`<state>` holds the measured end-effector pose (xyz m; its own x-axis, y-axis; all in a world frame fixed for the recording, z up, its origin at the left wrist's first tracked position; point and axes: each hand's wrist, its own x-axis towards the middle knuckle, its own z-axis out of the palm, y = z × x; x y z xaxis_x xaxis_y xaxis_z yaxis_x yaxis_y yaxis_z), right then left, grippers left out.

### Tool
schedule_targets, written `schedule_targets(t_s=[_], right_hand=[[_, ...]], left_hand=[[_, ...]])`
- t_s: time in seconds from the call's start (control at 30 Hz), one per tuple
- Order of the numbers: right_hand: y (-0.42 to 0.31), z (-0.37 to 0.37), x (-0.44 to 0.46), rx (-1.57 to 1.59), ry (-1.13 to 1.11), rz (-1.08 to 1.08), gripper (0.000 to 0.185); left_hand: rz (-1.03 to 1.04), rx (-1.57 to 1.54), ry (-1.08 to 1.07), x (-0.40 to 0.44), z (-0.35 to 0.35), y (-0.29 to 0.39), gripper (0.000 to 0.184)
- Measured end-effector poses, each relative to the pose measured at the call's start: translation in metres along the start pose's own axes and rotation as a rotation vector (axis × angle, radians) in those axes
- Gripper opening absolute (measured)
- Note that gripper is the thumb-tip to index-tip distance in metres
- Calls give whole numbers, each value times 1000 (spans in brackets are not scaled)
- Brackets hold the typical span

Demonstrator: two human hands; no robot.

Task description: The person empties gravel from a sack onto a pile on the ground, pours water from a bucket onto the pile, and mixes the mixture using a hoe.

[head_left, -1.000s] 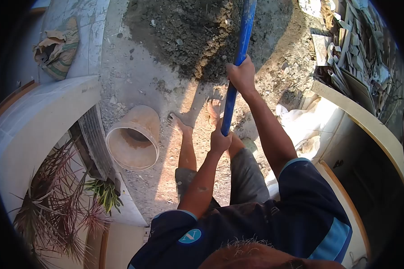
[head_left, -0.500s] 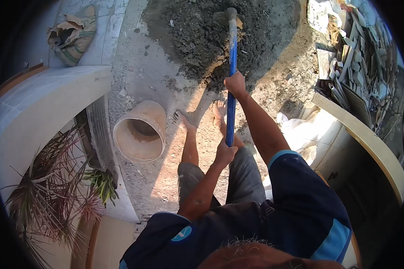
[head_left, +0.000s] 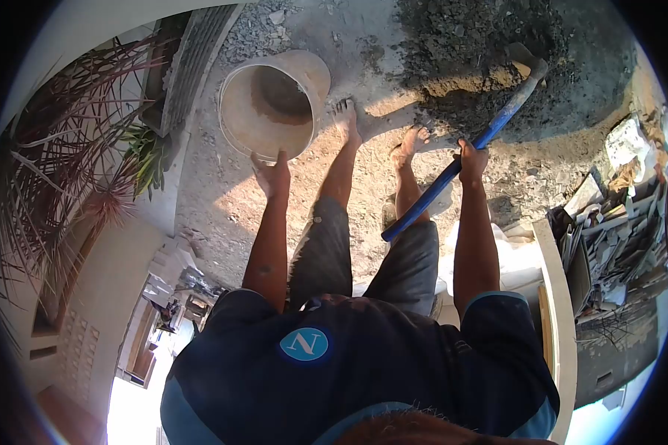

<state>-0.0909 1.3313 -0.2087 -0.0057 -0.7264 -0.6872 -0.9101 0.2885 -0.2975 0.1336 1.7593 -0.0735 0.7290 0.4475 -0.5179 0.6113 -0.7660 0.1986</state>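
My right hand [head_left: 473, 162] is wrapped round the blue handle of a hoe [head_left: 444, 178]. The handle slants from near my right knee up to the hoe's head, which rests at the dark wet heap of mortar or soil [head_left: 460, 44]. My left hand [head_left: 272, 176] is at the near rim of a pale, dirty bucket [head_left: 313, 78], thumb and fingers apart; whether the fingertips press on the rim I cannot tell. The bucket stands left of my bare feet, its mouth tilted into view, with a darker bottom inside.
Spiky reddish plants [head_left: 74, 111] and a grooved ledge [head_left: 193, 67] border the left side. Stacked tile pieces and scraps [head_left: 616, 237] lie on the right beyond a low wall [head_left: 560, 319]. Gritty ground [head_left: 223, 215] with small rubble surrounds my feet.
My left hand has let go of the hoe's handle and moved left to the bucket's rim. The hoe now leans to the right, held by my right hand alone. The view has shifted.
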Motion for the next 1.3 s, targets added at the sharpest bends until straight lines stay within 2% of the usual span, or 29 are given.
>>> schedule_targets(t_s=[0.03, 0.07, 0.1, 0.13, 0.17, 0.23, 0.27, 0.37, 0.4, 0.5, 0.57, 0.67, 0.7, 0.73, 0.77, 0.8, 0.93, 0.97, 1.07, 1.17, 1.2, 1.3], right_hand=[[-5, -6, -4, -145, 122, -15, 54], [-59, -26, -41, -229, 116, -64, 76], [-90, -31, -67, -459, 316, -280, 69], [-107, -35, -75, -477, 376, -393, 65], [-121, -35, -79, -493, 438, -504, 60], [-155, -32, -88, -474, 377, -709, 52], [-163, -30, -91, -465, 344, -811, 48], [-171, -27, -90, -443, 303, -810, 41], [-166, -30, -90, -453, 304, -868, 38], [-132, -21, -85, -325, 139, -717, 39], [-105, -3, -87, -411, 130, -814, 41], [-114, 32, -118, -224, -141, -638, 46], [-117, 47, -125, -175, -256, -553, 57], [-134, 49, -133, -84, -448, -319, 76], [-133, 65, -129, -10, -535, -214, 90], [-132, 80, -124, 86, -590, -83, 95], [-129, 102, -103, 377, -713, 276, 88], [-128, 100, -95, 462, -738, 283, 86], [-134, 91, -96, 725, -798, 338, 76], [-169, 51, -100, 983, -511, 215, 79], [-177, 44, -89, 988, -356, 6, 85], [-217, -11, -66, 177, -277, -227, 86]], left_hand=[[-105, 62, 142, 36, -22, 10, 107], [-158, 46, 230, 87, -24, -17, 112], [-264, 39, 193, 127, -23, -34, 104], [-364, 29, 154, 158, -21, -46, 97], [-334, -189, -32, 178, -21, -53, 90], [-274, -615, -417, 204, -18, -68, 76], [-361, -833, -456, 216, -12, -72, 56], [-381, -795, -490, 219, -20, -77, 49], [-334, -696, -490, 217, -21, -71, 49], [-193, -477, -495, 185, -38, -35, 45], [-78, -423, -534, 143, -45, 12, 42], [-13, -404, -508, 104, -20, 65, 36], [3, -400, -495, 89, -9, 81, 35], [12, -390, -467, 76, -2, 95, 34], [28, -350, -475, 67, 5, 109, 34], [48, -315, -479, 60, 16, 126, 34], [12, -339, -525, 54, 34, 176, 25], [-25, -344, -543, 52, 31, 180, 24], [41, -413, -567, 23, 26, 193, 22], [23, -549, -555, -11, 30, 226, 25], [52, -553, -592, -25, 27, 241, 27], [123, -538, -652, -44, 31, 266, 30]])
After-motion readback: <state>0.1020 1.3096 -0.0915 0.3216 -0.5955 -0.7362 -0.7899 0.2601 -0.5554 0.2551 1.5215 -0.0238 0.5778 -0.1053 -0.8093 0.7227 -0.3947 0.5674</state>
